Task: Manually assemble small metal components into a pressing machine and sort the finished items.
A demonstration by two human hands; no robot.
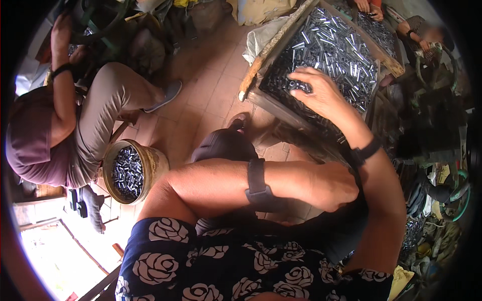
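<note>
My right hand [321, 93] reaches over the near left part of a wooden tray [291, 113]. Its fingers are curled around a few short dark metal tubes [300, 87]. Below them the tray is heaped with shiny metal tubes [331, 50], bright at the far side and darker near my hand. My left forearm crosses in front of my body, and my left hand [334, 186] is closed in a fist beside my right forearm. Whatever that fist may hold is hidden from this view. Both wrists wear dark bands.
To the left stands a round bucket [155, 168] full of short metal pieces. A seated person [55, 130] is beside it, one foot on the tiled floor [196, 95]. Other people's hands [370, 7] work beyond the tray. Cloths and clutter [437, 241] lie at the right.
</note>
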